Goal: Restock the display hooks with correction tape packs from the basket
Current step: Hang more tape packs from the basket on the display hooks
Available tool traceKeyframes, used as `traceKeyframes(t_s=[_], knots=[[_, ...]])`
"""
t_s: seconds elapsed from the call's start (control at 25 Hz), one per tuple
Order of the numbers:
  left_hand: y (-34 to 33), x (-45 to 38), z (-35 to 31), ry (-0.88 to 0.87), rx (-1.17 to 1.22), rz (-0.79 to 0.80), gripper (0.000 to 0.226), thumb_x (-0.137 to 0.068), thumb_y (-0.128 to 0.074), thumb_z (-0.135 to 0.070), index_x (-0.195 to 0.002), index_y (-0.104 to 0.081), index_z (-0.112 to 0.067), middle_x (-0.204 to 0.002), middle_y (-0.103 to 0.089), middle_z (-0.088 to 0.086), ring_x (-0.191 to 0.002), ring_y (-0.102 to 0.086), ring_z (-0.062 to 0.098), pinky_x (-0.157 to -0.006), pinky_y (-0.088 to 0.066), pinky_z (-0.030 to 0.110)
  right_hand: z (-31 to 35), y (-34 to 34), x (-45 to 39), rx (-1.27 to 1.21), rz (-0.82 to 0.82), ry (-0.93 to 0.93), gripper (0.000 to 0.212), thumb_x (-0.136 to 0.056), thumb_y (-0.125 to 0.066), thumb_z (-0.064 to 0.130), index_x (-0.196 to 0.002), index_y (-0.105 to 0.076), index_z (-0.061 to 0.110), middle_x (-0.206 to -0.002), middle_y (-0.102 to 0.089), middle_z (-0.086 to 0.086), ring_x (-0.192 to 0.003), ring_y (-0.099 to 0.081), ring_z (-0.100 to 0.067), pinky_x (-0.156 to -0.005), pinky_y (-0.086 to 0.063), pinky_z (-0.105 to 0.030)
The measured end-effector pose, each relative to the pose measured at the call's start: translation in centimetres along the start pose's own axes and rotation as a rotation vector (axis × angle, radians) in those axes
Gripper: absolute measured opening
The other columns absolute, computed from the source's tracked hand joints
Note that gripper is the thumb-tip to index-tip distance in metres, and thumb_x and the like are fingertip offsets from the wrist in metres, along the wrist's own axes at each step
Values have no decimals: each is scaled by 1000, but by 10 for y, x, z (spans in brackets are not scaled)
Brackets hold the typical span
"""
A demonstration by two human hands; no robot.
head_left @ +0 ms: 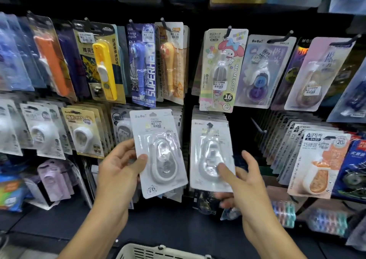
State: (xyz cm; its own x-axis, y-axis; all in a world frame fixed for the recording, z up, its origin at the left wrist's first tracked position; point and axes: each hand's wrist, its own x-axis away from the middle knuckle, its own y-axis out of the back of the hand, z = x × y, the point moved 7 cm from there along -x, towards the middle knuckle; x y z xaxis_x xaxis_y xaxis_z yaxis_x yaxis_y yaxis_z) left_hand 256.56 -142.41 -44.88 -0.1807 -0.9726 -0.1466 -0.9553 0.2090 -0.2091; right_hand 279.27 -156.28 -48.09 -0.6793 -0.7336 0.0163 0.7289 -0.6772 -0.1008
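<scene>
My left hand (116, 169) holds a white correction tape pack (158, 153) by its left edge, thumb on the front, upright before the middle row of display hooks. Just to its right, a stack of matching white packs (211, 140) hangs on a hook. My right hand (249, 189) pinches the lower part of that stack, thumb on the front pack and fingers behind the bottom edge. The rim of the pale basket (158, 250) shows at the bottom of the head view, below both hands; its contents are hidden.
Rows of other correction tape packs crowd the black display wall above, left and right. A bare hook (258, 128) sticks out right of the white stack. Orange-and-white packs (318, 163) hang at the right. Tape rolls (326, 221) lie on the low shelf.
</scene>
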Motion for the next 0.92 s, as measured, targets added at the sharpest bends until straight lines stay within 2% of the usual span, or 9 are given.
traceKeyframes(t_s=[0.12,0.24,0.4,0.48,0.56,0.6,0.72,0.84,0.92], knots=[[-17,7,10,19,-38,81,36,-93,-63,5,-106,-72,-27,-94,-79,-7,-78,-75,8,-56,-55,16,-11,-18,9,55,95,-23,80,-81,-81,44,-144,-32,50,-129,-59,21,-98,-71,-5,-79,-58,-29],[-40,16,19,63,-39,243,37,-92,-63,7,-109,-72,-24,-98,-79,0,-85,-76,16,-64,-59,21,-11,-45,22,-25,261,70,76,-74,-86,35,-137,-44,44,-121,-73,10,-102,-73,-8,-74,-59,-24],[-38,13,13,-55,-270,226,34,-95,-66,-5,-111,-69,-35,-103,-75,-5,-87,-69,7,-70,-54,15,0,-24,18,-41,24,186,57,-86,-80,27,-129,-53,55,-124,-71,9,-93,-75,-18,-64,-58,-32],[-31,7,7,-107,-316,188,31,-94,-68,-9,-112,-69,-35,-107,-72,-8,-87,-65,0,-69,-52,11,1,-10,13,69,-53,179,45,-87,-76,35,-119,-59,62,-129,-66,17,-98,-69,-19,-79,-51,-36],[-27,4,6,-130,-334,179,29,-93,-69,-12,-109,-70,-36,-106,-71,-13,-90,-64,-3,-69,-53,11,3,-3,8,101,-60,195,40,-86,-75,40,-116,-61,63,-126,-63,30,-104,-64,2,-94,-49,-33],[-25,4,7,-135,-351,175,29,-93,-70,-14,-108,-70,-39,-105,-70,-17,-92,-64,-5,-69,-52,13,0,-3,5,71,-33,183,43,-87,-75,38,-118,-60,64,-124,-63,33,-96,-65,9,-89,-54,-29],[-22,7,14,-157,-483,168,26,-93,-69,-23,-111,-66,-42,-107,-66,-25,-96,-61,-9,-74,-47,16,-41,-8,-3,-38,83,-50,57,-92,-73,20,-126,-54,60,-119,-64,29,-93,-73,-9,-72,-61,-28],[-21,9,41,-117,-803,336,24,-94,-67,-30,-115,-63,-38,-105,-64,-19,-88,-60,-2,-76,-46,22,-123,-4,10,215,129,-311,27,-98,-63,12,-116,-62,32,-117,-68,3,-91,-70,-18,-71,-56,-31],[-23,25,89,28,-1112,661,31,-96,-64,-35,-126,-60,-35,-114,-64,-10,-93,-61,9,-84,-46,28,-187,3,32,721,331,-335,16,-99,-58,12,-110,-66,20,-112,-69,-8,-86,-68,-22,-72,-50,-30]])
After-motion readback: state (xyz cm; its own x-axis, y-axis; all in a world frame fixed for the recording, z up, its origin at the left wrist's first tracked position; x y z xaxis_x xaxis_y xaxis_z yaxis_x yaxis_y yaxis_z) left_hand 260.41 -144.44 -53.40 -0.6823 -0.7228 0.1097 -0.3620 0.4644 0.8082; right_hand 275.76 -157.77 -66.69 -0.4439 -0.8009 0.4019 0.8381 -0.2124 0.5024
